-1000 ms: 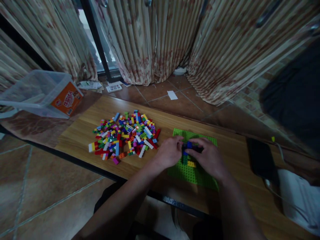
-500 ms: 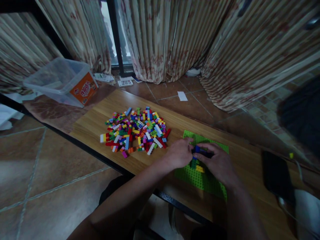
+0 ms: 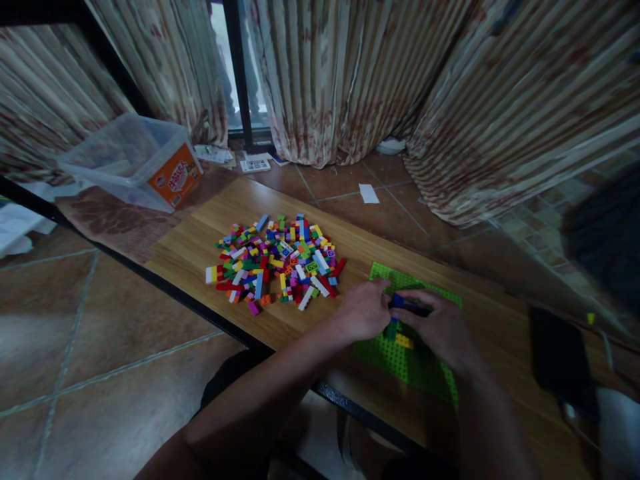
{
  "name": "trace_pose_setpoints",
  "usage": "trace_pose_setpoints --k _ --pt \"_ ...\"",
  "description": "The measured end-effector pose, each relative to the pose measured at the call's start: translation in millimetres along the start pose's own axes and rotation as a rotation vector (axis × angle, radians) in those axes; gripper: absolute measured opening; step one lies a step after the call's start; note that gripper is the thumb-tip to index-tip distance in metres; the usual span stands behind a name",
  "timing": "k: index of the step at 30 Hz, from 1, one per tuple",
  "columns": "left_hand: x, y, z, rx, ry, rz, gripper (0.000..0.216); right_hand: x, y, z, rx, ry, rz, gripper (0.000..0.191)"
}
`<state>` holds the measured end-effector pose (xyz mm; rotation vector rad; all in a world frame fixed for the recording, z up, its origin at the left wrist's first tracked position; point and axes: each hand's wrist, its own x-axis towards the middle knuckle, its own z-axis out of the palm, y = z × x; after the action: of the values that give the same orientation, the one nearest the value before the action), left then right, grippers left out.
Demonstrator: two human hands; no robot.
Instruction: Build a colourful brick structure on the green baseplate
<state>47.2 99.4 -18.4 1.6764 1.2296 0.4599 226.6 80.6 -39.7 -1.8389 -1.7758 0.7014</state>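
Observation:
Over a green studded baseplate (image 3: 425, 373), my two hands meet at a dark blue toy brick (image 3: 403, 303). My right hand (image 3: 440, 323) pinches the blue brick between thumb and fingers. At the brick's left end is my left hand (image 3: 364, 308), its fingers curled closed; whether it grips the brick too or some smaller piece is hidden. Just below the hands, a yellow brick (image 3: 404, 341) sits on the baseplate, beside a dark green brick (image 3: 390, 329) partly covered by my left hand.
A heap of mixed coloured bricks (image 3: 280, 260) lies left of the baseplate on the wooden table (image 3: 215, 213). Beyond its far left end stands a clear plastic bin (image 3: 125, 160) with an orange label. A black flat device (image 3: 560, 357) lies at the right, near a cable.
The view has shifted slightly, so everything appears a little further right. Both hands stay together at the blue brick, with only small finger movement.

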Motion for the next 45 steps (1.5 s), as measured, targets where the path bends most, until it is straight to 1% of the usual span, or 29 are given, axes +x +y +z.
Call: trace_pose_setpoints --k 7,13,17,23,27,30,36,42,45 --pt "-3.6 2.3 0.4 0.077 0.014 0.009 0.041 1.6 -4.3 -0.6 0.027 -0.051 0.074 0.037" --pt "-5.7 1.1 4.9 0.097 0.025 0.039 0.046 3.1 1.8 1.0 -0.02 -0.062 0.077 0.04" --pt "-6.5 -0.3 7.2 0.11 0.024 0.034 0.048 3.9 7.7 3.6 -0.029 -0.073 0.04 0.04" --pt "-8.2 -1.4 8.1 0.078 0.026 0.045 0.05 3.2 11.7 4.2 -0.075 -0.028 -0.047 0.037" --pt "-8.8 -3.0 10.9 0.057 0.034 0.065 0.053 3.0 11.8 4.5 -0.09 -0.066 -0.088 0.035" --pt "-9.5 -4.0 12.2 0.048 0.046 0.087 0.051 3.1 11.4 7.5 -0.079 -0.068 -0.08 0.035" --pt "-11.2 -1.7 8.0 0.107 0.067 0.074 0.05 2.6 0.1 15.5 -0.083 0.006 -0.056 0.035" --pt "-11.1 -3.3 3.8 0.183 0.134 0.073 0.048 2.3 -16.0 21.1 -0.076 0.027 -0.084 0.037" --pt "-11.4 -3.9 3.8 0.208 0.136 0.086 0.046 2.4 -17.7 21.4 -0.062 0.017 -0.099 0.035"
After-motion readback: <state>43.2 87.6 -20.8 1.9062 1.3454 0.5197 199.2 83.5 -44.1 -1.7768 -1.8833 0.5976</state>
